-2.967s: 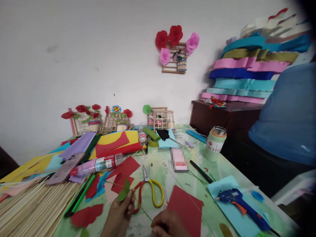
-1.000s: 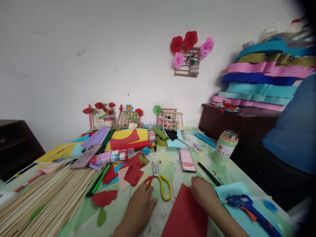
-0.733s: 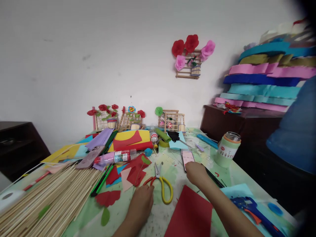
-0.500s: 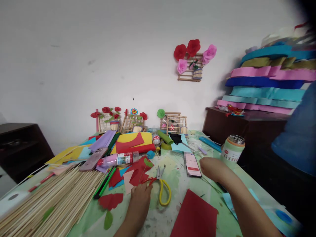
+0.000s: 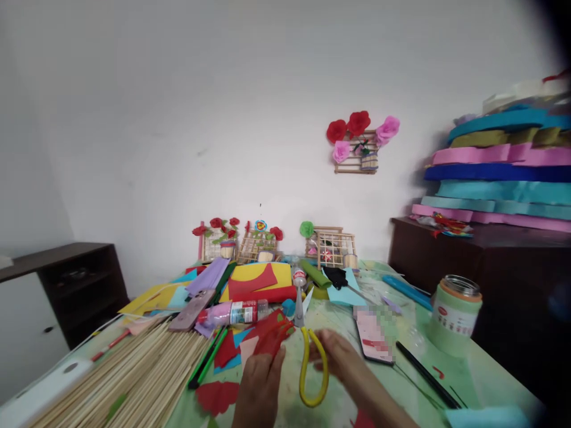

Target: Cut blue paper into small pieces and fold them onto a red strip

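the scissors (image 5: pixel 300 324) were up between the two hands near the middle of the table (image 5: pixel 339 318), blades pointing away from the person and standing apart in a narrow v. the metal was gray, with a pale shine on one blade; the yellow handle made a long, smooth, rounded loop, while the red one was blurred against red paper (image 5: pixel 267 328).

the left hand (image 5: pixel 259 386) was closed around the red handle. the right hand (image 5: pixel 336 356) had its fingers bent in at the yellow loop, partly behind it, and i couldn't tell whether they gripped it.

to the left lay a thick spread of thin, straight, pale wooden sticks (image 5: pixel 138 368), a bright green pen (image 5: pixel 212 359) and a scallop-edged piece of red paper (image 5: pixel 217 397). a clear plastic bottle (image 5: pixel 234 312) with a pinkish end lay on its side beyond them. on the right were a phone (image 5: pixel 373 339), partly blurred out, a slim black stick (image 5: pixel 426 374) and a pale green jar (image 5: pixel 455 318), upright, with an open, shiny rim.
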The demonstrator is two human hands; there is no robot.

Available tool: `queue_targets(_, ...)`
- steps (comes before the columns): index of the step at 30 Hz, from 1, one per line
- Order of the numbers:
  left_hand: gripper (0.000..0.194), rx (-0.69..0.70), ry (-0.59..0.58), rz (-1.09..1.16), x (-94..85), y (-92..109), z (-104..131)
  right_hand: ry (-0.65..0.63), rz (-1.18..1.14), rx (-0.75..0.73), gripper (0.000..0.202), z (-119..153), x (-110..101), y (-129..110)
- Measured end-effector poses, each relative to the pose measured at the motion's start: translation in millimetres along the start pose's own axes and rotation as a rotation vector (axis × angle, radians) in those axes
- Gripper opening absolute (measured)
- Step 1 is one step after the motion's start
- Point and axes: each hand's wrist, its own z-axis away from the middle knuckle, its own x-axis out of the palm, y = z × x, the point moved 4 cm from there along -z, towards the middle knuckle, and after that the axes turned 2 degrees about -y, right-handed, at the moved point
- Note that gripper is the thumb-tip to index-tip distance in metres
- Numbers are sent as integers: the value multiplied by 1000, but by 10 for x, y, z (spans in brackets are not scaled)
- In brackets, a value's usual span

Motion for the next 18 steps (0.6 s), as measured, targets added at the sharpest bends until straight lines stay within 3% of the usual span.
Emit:
queue_targets(2,45,71,21,-56,-95,-28,-95,-40,-431,-37,47,50,275,-80)
queue_targets(4,48,129,47,-92,-217,-49,-216,28,-552,-69,47,45,332,-149)
queue_targets(8,46,161,78,-91,-563,-54,-527,195,-391,-231,39,-25,-11,-399)
queue_targets(11,38,-82,154,53,-906,-94,-803,175,-165,-419,31,-31,-295,-705)
queue_targets(14,41,-401,284,322,-1199,-141,-1030,117,10,-555,25,-1,-399,-1004)
queue_targets(15,41,-489,274,465,-1237,-144,-1089,99,45,-581,23,10,-396,-1088)
queue_targets(18,39,-761,29,1018,-1126,-67,-1167,81,80,-627,23,33,-339,-1270)
